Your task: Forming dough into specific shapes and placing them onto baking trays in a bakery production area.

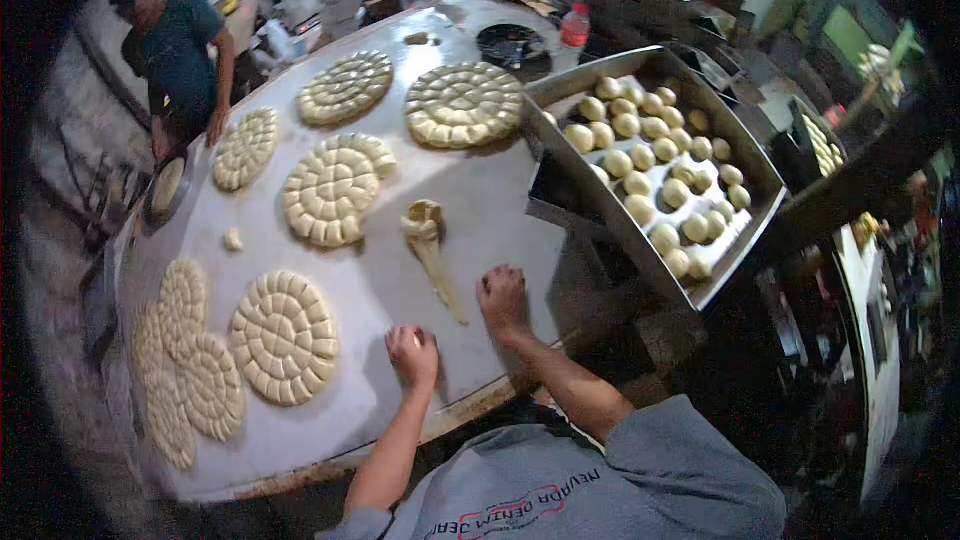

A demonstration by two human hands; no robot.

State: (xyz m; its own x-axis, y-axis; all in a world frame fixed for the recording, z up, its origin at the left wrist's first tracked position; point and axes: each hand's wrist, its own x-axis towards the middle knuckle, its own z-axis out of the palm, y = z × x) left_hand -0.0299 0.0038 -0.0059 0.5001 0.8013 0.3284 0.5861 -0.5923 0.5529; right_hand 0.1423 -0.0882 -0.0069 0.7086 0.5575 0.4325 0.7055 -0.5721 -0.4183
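Note:
Both of my hands are low over the near part of the white table (480, 185). My left hand (412, 352) is curled closed near the front edge, with a small pale bit showing at its fingers that is too small to name. To its right and a little farther in, my right hand (503, 298) is also curled closed at the tabletop; whatever it may hold is hidden beneath the fingers. Just beyond them lies a long strip of dough (430, 255), bunched at the far end and tapering to a thin tail between my hands.
A metal tray of dough balls (690, 290) stands at the right. Scored dough rounds (285, 338) lie across the left and far table, with a small dough piece (233, 239) among them. A dark round pan (513, 46) and red-capped bottle (575, 26) are far back. Another person (185, 50) stands far left.

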